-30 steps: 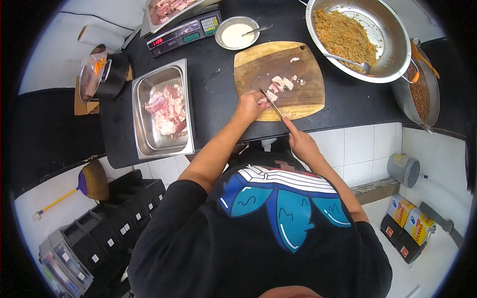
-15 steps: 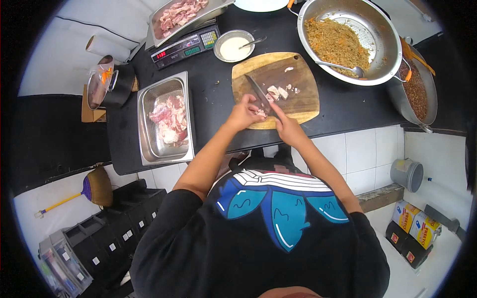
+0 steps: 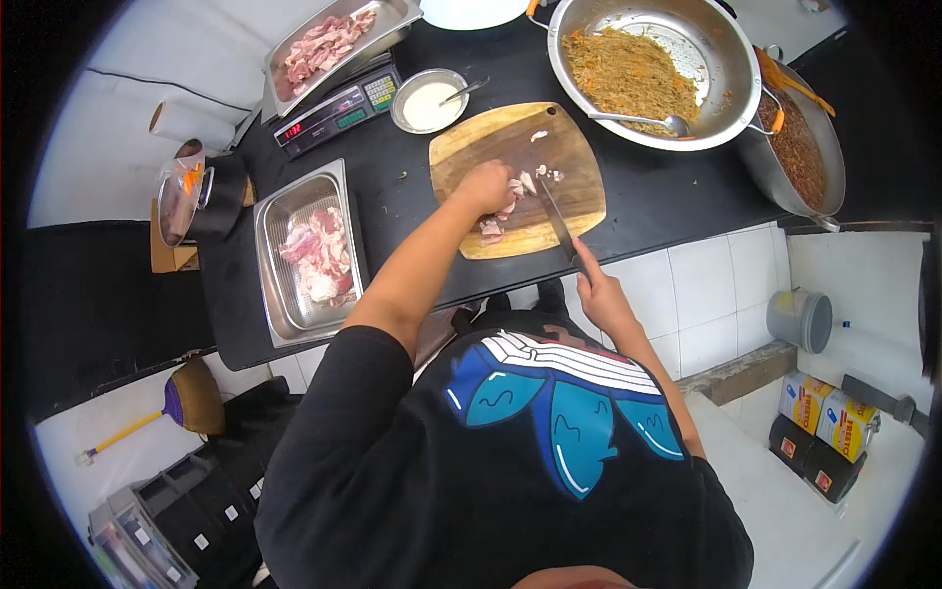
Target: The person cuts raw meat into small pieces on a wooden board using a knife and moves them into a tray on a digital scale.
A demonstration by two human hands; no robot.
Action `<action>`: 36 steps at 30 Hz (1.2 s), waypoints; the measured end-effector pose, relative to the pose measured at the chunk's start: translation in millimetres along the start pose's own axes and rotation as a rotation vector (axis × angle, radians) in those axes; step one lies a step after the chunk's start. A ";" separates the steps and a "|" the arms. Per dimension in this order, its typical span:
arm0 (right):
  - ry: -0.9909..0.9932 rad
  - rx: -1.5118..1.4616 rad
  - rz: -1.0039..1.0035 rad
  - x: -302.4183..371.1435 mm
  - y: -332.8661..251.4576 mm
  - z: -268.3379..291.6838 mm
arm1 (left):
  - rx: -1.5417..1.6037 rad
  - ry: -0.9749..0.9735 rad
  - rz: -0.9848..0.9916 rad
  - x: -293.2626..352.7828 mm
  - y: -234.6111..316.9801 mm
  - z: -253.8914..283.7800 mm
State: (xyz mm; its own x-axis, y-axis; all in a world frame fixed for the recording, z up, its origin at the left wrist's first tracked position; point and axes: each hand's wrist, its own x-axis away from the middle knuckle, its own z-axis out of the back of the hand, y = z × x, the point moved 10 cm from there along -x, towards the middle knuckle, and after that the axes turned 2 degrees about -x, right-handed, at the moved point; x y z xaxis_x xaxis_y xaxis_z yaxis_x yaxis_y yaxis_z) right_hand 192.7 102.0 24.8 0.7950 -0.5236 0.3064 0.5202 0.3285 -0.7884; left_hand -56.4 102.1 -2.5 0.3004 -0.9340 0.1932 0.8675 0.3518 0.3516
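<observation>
On the wooden cutting board (image 3: 461, 157), my left hand (image 3: 488, 187) is closed, its curled fingers against small chunks of cut meat (image 3: 527, 185). Whatever lies under those fingers is hidden. In my right hand (image 3: 603, 297), at the board's near edge, I grip a kitchen knife (image 3: 556, 216) by its handle. The blade slants away from me across the board, just right of the chunks. Another little heap of meat pieces (image 3: 492, 232) lies near the board's front edge. Left of the board stands a steel pan (image 3: 345, 187) with raw meat (image 3: 319, 255) on its perforated bottom.
A digital scale (image 3: 339, 113) bears a tray (image 3: 397, 20) of cut meat. Behind the board is a bowl of white liquid (image 3: 430, 105) with a spoon. At the back right, a large basin (image 3: 711, 69) holds shredded food and a spoon, beside a pot (image 3: 829, 177) of reddish-brown food.
My left hand has moved away from me, up the board to the chunks. My right hand has drawn back toward me with the knife, its blade now right of the meat.
</observation>
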 end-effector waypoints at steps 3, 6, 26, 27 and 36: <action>0.022 0.022 0.076 5.4 0.1 -0.8 | 0.243 -0.115 0.251 9.4 -33.3 -11.4; 0.028 0.002 0.078 8.2 -0.3 0.7 | 1.013 -0.193 0.439 23.1 -63.4 -33.9; 0.066 -0.028 -0.010 1.9 0.6 21.5 | 1.345 -0.096 0.390 2.5 -31.9 -8.2; 0.089 -0.042 0.022 3.6 -1.9 24.8 | 1.398 -0.100 0.379 -3.8 -27.1 -10.2; 0.191 -0.071 0.137 24.4 2.1 34.0 | 1.551 -0.138 0.309 4.7 -30.9 -24.9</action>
State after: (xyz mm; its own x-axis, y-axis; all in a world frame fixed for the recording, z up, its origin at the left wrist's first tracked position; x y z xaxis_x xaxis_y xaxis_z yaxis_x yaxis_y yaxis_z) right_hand 223.7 116.6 48.8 0.7794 -0.6195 0.0932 0.3833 0.3539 -0.8531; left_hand -72.0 85.3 -35.3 0.2692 -0.8356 0.4788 -0.4728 0.3185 0.8216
